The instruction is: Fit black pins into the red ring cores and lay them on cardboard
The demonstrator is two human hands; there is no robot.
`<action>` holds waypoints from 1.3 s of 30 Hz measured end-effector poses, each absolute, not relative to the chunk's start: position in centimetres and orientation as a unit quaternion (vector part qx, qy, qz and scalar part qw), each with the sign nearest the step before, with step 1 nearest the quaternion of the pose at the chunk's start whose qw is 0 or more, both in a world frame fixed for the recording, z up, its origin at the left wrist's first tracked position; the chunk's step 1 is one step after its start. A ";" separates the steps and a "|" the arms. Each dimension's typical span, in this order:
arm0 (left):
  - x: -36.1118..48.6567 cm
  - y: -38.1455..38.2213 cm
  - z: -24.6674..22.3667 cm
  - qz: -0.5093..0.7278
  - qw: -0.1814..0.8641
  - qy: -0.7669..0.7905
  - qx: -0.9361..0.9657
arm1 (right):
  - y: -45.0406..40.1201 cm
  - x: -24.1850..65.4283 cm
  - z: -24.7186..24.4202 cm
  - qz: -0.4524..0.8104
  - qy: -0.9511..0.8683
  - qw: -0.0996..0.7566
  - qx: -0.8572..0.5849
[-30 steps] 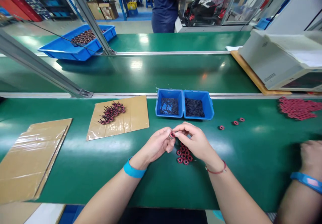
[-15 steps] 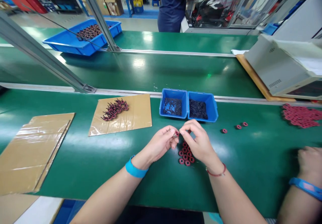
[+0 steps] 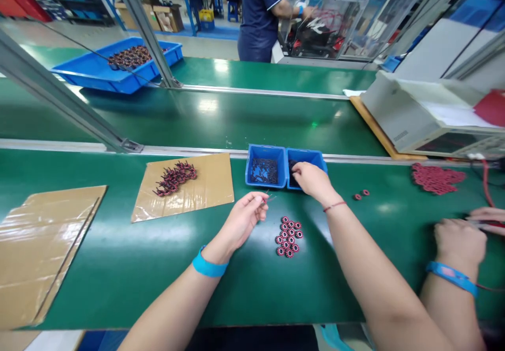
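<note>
Along the near edge of the smooth green worktop (image 3: 158, 282), at left, a large tan cardboard sheet (image 3: 51, 246) under shiny film. Wearing a flat blue wristband (image 3: 210, 263) on the left arm, a thin red bracelet (image 3: 334, 206) on the right. Toward the middle, a loose cluster of small red-and-black toothed rings (image 3: 291, 236). At right, a co-worker's hand (image 3: 460, 243) with a blue band at the wrist. Slightly beyond the rings, pinching between thumb and fingers of the left hand (image 3: 244, 219) a small reddish part with thin wires (image 3: 265, 201), mostly hidden, just short of the bins. Holding the right hand (image 3: 314, 181) partly inside the right-hand blue plastic bin (image 3: 310, 154), fingers bent down at black pieces; cannot tell whether gripping one or only touching. Just beside, in the left-hand blue plastic bin (image 3: 267, 183), more thin black pieces. To the left, on a smaller cardboard sheet (image 3: 209, 182), a bunch of dark red parts with black prongs (image 3: 175, 178). To the right, two loose rings (image 3: 362, 194) and a flat dark-pink pile (image 3: 437, 178). Farther off, a shallow blue tray (image 3: 98, 80) of coppery parts and a person in a navy shirt (image 3: 256, 19).
</note>
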State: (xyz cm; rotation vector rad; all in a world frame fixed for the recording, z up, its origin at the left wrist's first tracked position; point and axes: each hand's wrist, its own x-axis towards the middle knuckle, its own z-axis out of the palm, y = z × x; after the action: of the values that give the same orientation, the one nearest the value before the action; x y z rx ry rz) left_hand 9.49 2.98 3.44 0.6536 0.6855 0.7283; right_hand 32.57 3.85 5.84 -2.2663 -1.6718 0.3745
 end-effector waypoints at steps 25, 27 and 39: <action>9.8 3.8 3.9 0.305 0.793 0.421 0.317 | 4.2 33.7 6.6 0.149 -0.607 0.076 -0.777; 9.8 3.8 3.8 0.301 0.793 0.426 0.315 | 4.1 33.7 6.7 0.159 -0.607 0.096 -0.773; 9.7 3.2 3.7 0.315 0.792 0.402 0.336 | -1.0 31.1 8.3 0.287 -0.509 0.417 -0.696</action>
State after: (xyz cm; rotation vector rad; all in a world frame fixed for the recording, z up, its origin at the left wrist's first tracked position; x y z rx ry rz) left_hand 9.73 3.24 3.70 0.7219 0.8641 0.6772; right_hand 31.10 -1.03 8.26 -1.7465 -1.2785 0.7203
